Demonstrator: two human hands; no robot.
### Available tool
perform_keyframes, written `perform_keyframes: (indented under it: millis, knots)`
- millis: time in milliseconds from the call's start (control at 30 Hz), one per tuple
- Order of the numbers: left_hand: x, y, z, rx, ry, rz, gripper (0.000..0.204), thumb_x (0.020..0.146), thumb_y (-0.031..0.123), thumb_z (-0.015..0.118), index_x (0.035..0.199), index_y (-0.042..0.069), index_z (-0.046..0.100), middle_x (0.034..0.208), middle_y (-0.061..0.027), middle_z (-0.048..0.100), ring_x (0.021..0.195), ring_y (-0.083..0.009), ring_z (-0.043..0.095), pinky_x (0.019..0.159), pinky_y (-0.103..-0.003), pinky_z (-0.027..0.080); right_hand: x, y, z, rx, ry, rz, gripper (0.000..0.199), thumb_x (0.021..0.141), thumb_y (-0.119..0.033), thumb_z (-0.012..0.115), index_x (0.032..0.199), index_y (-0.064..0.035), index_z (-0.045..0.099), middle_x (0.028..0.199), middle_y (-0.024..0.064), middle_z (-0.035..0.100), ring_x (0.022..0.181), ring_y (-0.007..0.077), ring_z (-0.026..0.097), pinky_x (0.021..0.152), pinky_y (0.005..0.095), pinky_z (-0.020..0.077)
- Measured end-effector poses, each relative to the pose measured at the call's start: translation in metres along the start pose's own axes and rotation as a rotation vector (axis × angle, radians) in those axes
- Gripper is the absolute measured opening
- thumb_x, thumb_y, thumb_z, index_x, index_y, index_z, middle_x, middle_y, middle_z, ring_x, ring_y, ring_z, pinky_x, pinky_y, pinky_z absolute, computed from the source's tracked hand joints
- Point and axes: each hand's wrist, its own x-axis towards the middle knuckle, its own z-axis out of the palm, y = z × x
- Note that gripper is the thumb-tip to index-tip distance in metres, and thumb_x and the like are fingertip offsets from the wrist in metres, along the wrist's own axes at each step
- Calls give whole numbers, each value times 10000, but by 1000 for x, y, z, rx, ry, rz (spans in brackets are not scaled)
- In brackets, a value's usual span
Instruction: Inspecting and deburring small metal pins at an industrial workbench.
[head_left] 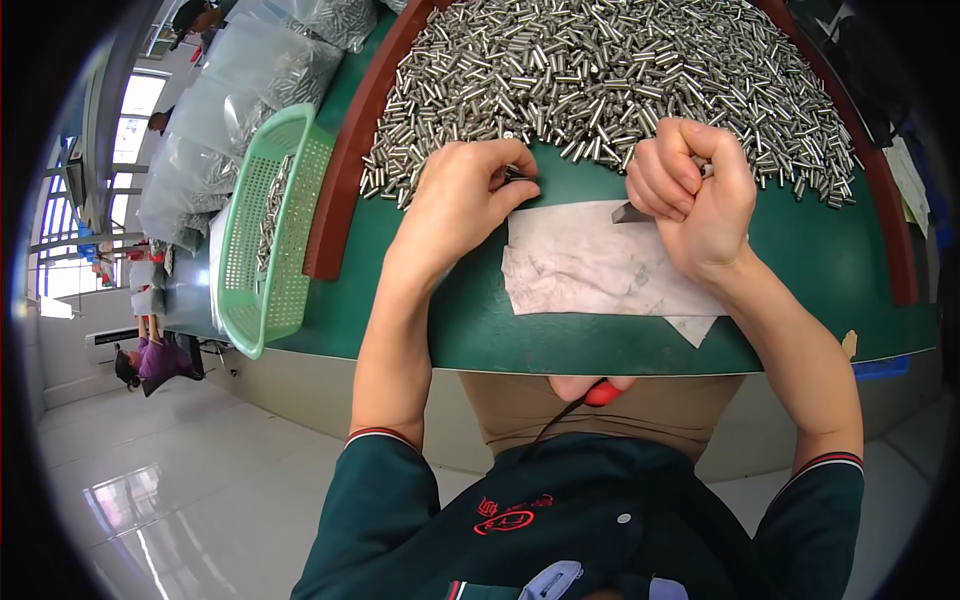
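A big heap of small shiny metal pins [610, 80] covers the far part of a green table [820, 250] with a brown raised rim. My left hand [462, 195] rests at the heap's near edge, fingers pinched on a small dark metal piece. My right hand [690, 195] is curled in a fist at the heap's near right edge, holding a few pins, with a grey tool tip showing below it. Between and beneath both hands lies a stained white cloth [590, 265].
A light green plastic basket [265, 230] holding several pins stands left of the table rim. Clear bags of pins [235, 110] lie beyond it. A person in purple [150, 362] is far off at the left on the tiled floor.
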Motion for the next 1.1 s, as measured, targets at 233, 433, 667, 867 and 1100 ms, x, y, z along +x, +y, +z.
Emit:
perform_keyframes:
  millis: [233, 433, 667, 867, 1100]
  knots:
    - [5, 3, 10, -297, 11, -74, 108, 783, 103, 585, 779, 6, 539, 554, 38, 381, 479, -51, 349, 433, -217, 274, -1, 0, 0, 23, 26, -24, 306, 800, -181, 291, 503, -114, 256, 407, -20, 248, 383, 71, 166, 374, 235, 142]
    - [9, -2, 18, -1595, -134, -437, 81, 826, 121, 505, 809, 43, 491, 686, -41, 475, 488, -32, 282, 437, -158, 252, -1, -2, 1, 36, 35, -8, 335, 810, -198, 300, 489, -110, 260, 400, -14, 255, 367, 73, 168, 365, 236, 144]
    - [9, 3, 24, -1493, -195, -383, 54, 764, 45, 504, 816, 49, 492, 729, -76, 515, 495, -42, 292, 459, -167, 271, -2, -2, -1, 59, 34, -1, 329, 802, -185, 300, 485, -110, 254, 407, -12, 256, 368, 73, 177, 364, 233, 151]
    - [10, 6, 25, -1528, -206, -395, 158, 767, 30, 507, 924, 50, 508, 722, -71, 519, 529, -46, 314, 486, -167, 281, -1, -3, -2, 65, 37, 15, 327, 804, -184, 299, 488, -108, 257, 411, -11, 258, 369, 72, 178, 365, 234, 149]
    - [7, 11, 26, -1295, -188, -335, 188, 817, 66, 553, 996, 29, 509, 749, -42, 547, 586, -39, 412, 510, -173, 321, 0, -3, -2, 72, 45, 27, 329, 806, -191, 302, 489, -110, 262, 408, -11, 259, 368, 73, 178, 367, 234, 157]
